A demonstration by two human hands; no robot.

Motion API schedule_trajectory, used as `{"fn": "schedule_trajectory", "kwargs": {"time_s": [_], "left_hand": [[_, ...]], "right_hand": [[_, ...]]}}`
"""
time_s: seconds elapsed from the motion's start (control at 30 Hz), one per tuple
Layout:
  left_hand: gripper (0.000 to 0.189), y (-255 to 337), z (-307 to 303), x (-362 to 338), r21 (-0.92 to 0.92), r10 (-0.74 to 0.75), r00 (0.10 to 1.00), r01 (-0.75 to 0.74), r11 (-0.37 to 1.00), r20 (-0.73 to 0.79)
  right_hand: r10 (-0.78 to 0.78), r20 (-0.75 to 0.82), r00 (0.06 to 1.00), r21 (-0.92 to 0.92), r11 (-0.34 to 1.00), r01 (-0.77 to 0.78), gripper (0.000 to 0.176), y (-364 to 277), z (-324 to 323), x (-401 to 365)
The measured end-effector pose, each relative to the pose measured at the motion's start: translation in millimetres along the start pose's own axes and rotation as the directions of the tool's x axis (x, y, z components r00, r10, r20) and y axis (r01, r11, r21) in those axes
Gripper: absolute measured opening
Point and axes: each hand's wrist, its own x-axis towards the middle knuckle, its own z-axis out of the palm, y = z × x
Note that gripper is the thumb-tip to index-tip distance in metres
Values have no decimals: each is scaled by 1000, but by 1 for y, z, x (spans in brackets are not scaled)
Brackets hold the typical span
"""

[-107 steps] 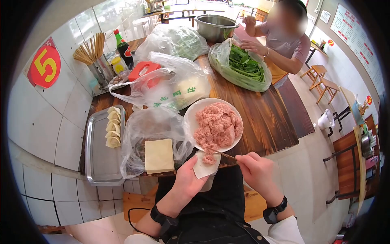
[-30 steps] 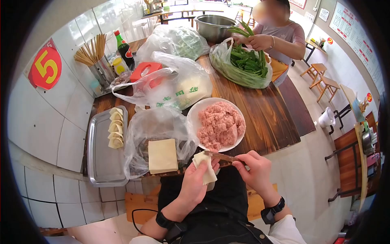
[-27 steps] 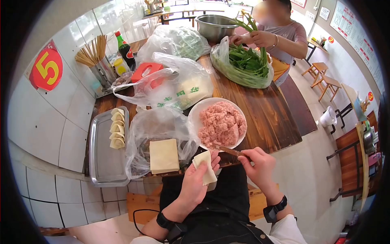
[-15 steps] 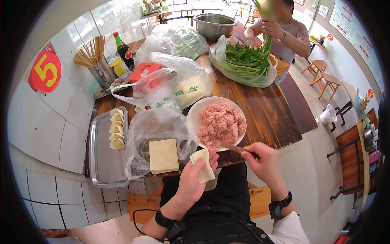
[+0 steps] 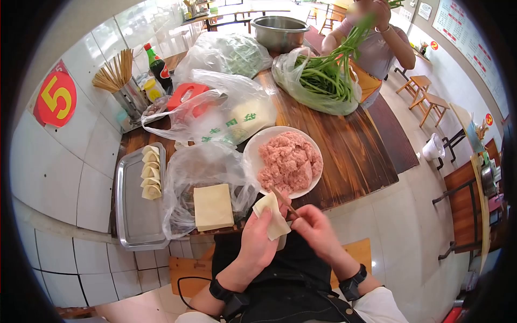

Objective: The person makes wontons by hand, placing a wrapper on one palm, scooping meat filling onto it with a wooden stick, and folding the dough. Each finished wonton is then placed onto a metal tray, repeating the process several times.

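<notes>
a metal tray [image 5: 126, 215] at the table's [image 5: 350, 156] left carries a row of folded dumplings [image 5: 149, 172]; beside it a stack of wrappers [image 5: 212, 206] lies in a plastic bag. the left hand [image 5: 258, 242] has its fingers curled round a folded wrapper [image 5: 273, 215], just off the table edge below the plate [image 5: 251, 152] of minced meat [image 5: 288, 161]. the right hand [image 5: 318, 231] pinches a thin stick [image 5: 281, 199] against the fold; too hard a push could tear the dough, and a loose grip would drop it onto the lap

Dark plank table [image 5: 355, 151], set against a tiled wall. Near edge, left to right: steel tray [image 5: 132, 215], clear bag [image 5: 204, 164], white plate [image 5: 249, 161]. Behind them: printed white bag [image 5: 237, 116], chopstick holder [image 5: 126, 99], sauce bottle [image 5: 158, 67]. Far end: bag of greens [image 5: 301, 94], steel bowl [image 5: 280, 29].
</notes>
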Motion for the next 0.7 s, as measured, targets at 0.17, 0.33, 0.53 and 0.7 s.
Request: {"fn": "schedule_trajectory", "kwargs": {"time_s": [0.17,0.33,0.53,0.7], "left_hand": [[40,-3,8,-3,13,26,999,-26,1000,-41],[23,-5,-10,-5,-200,52,998,-45,979,28],[17,-7,-1,-5,-4,147,989,-147,989,-6],[16,3,-1,-7,802,378,921,-297,518,97]], "right_hand": [[108,14,994,151,982,-109,15,-5,27,-7],[-28,-141,990,219,974,59,15,-5,28,-6],[-90,-161,983,159,981,115,10,-17,23,3],[-306,178,935,-526,774,353,7,-55,6,14]]}}
